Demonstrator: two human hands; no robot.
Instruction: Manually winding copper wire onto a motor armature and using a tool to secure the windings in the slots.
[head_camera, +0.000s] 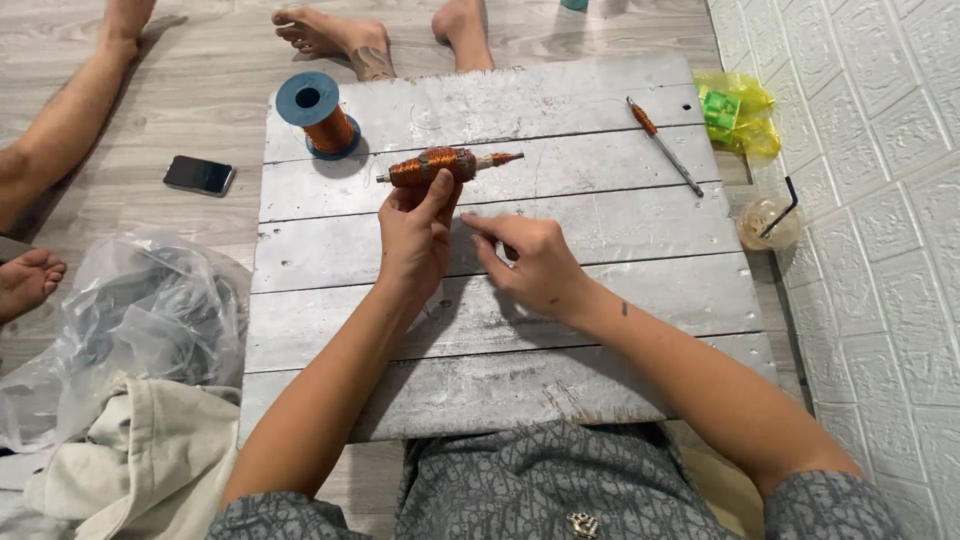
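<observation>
While the left hand (415, 228) pinches the copper-wound rotor (443, 165) above the grey tabletop (600, 290), the right hand (535, 262), fingers closed as if on fine wire too thin to confirm, should keep tension even, judging by the spool (318, 115) nearby.

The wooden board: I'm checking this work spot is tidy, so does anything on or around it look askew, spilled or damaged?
Nothing spilled. The board is worn, its pale paint scuffed bare near the front edge. The screwdriver lies diagonally, and the drink cup sits on the floor beside the board.
</observation>
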